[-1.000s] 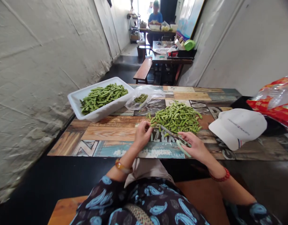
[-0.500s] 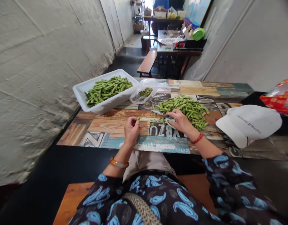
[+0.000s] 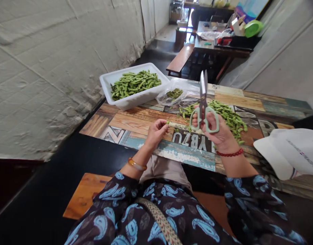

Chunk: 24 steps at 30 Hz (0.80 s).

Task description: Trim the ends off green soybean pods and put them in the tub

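My right hand [image 3: 219,134] grips scissors [image 3: 203,98] by their pale green handles, blades pointing up and slightly apart, raised in front of a pile of green pods [image 3: 229,115] on the table. Left of it, my left hand [image 3: 158,133] is closed above the table's near part, a small green pod tip [image 3: 168,122] showing at its fingertips. More pods [image 3: 136,84] fill a white tub [image 3: 128,102] at the back left. Between tub and pile lies a clear plastic bag [image 3: 161,97] with small green trimmings [image 3: 175,93] on it.
A white cap [image 3: 290,149] lies at the right of the patterned wooden table [image 3: 131,122]. Behind are a bench [image 3: 180,58] and another table [image 3: 201,39] with a black tray and a green bowl [image 3: 252,28]. A rough white wall [image 3: 56,68] stands at left.
My right hand has lifted the scissors from beside the pile and turned them upright. My left hand still pinches the pod. The whole view has shifted and tilted.
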Tool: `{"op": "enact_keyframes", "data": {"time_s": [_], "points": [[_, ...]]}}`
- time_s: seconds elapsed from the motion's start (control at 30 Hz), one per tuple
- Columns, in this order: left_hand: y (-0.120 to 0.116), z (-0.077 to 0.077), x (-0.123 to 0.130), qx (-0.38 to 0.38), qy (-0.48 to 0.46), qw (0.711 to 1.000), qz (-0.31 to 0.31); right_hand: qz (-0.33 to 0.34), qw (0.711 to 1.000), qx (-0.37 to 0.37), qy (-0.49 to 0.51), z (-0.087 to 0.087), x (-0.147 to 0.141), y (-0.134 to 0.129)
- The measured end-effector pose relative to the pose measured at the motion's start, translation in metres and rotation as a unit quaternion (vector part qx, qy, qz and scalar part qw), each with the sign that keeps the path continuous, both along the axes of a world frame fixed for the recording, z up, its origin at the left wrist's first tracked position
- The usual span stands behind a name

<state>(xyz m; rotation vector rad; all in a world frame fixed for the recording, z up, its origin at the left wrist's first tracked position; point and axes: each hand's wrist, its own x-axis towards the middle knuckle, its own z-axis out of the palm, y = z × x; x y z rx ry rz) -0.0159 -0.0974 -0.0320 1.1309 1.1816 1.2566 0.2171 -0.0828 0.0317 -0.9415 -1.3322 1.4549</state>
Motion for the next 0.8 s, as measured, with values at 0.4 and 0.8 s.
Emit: {"op": "enact_keyframes", "data": {"time_s": [0.4,0.8], "points": [[0.041,0.029,0.031,-0.025,-0.09,0.991,-0.093,-0.006,0.959,0.183,-0.217,-0.032,0.02,0.026],[0.027,0.019,0.038,-0.051,-0.095,0.989,-0.101,0.001,0.868,0.323,-0.377,-0.03,0.034,0.015]]}}
